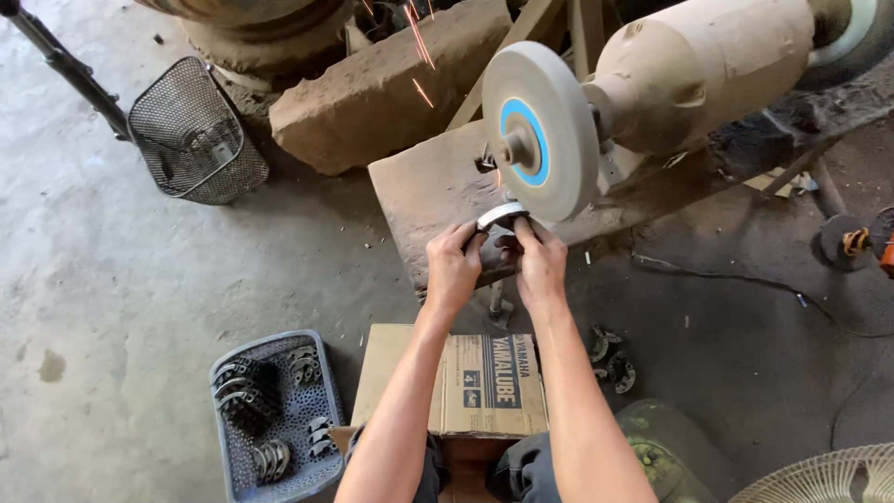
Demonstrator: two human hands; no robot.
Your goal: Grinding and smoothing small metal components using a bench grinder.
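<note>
Your left hand (453, 264) and right hand (540, 263) both grip a curved metal brake shoe (501, 216), pressed against the grinding wheel (538, 130). Sparks (419, 42) fly upward. Plastic basket (317, 466) of similar parts sits lower left.

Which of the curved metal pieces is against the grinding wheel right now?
The curved metal piece held by the left hand and right hand; it meets the wheel. The others lie in the grey basket or on the floor.

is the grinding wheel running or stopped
Running: sparks fly up from the grinding wheel where both hands press a curved metal piece.
</note>
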